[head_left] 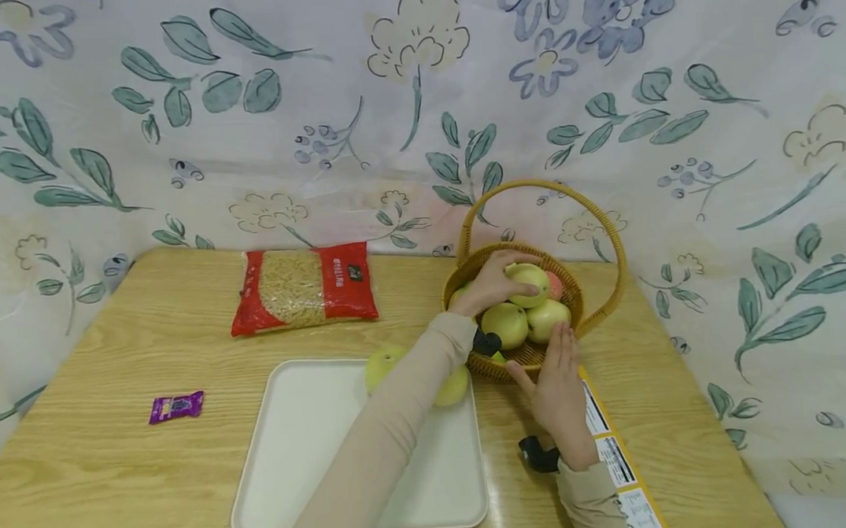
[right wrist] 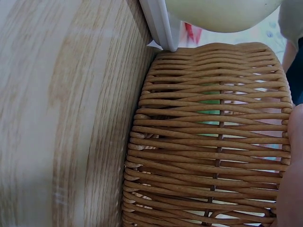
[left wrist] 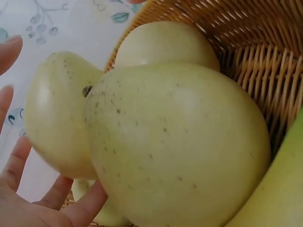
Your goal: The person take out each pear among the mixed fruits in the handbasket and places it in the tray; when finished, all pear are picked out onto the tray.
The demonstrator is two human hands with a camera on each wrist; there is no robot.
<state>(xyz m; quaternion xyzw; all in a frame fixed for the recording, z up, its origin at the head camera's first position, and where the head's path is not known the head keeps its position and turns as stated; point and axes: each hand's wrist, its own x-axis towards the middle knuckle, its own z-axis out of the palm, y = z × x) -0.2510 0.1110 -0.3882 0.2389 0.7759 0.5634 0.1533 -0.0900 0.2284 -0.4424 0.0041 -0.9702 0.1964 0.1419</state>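
Observation:
In the head view my left hand [head_left: 496, 283] reaches into the wicker basket [head_left: 609, 232], fingers curled round a pale yellow-green pear [head_left: 529, 284] on top of the pile. The left wrist view shows that pear [left wrist: 60, 113] beside the fingers [left wrist: 18, 163], with a larger speckled pear [left wrist: 180, 142] in front. Several more pears [head_left: 505, 325] and a reddish fruit [head_left: 555, 286] lie in the basket. My right hand [head_left: 559, 392] is at its front rim with straight fingers; in the right wrist view part of that hand [right wrist: 291, 175] shows at the woven side.
A white tray [head_left: 310, 442] stands left of the basket, with pears [head_left: 385, 366] partly hidden behind my left sleeve. A red bag of pasta [head_left: 303, 289] lies at the back, a purple wrapped snack [head_left: 177, 406] at the left. A yellow-edged printed strip [head_left: 615, 452] lies beside my right forearm.

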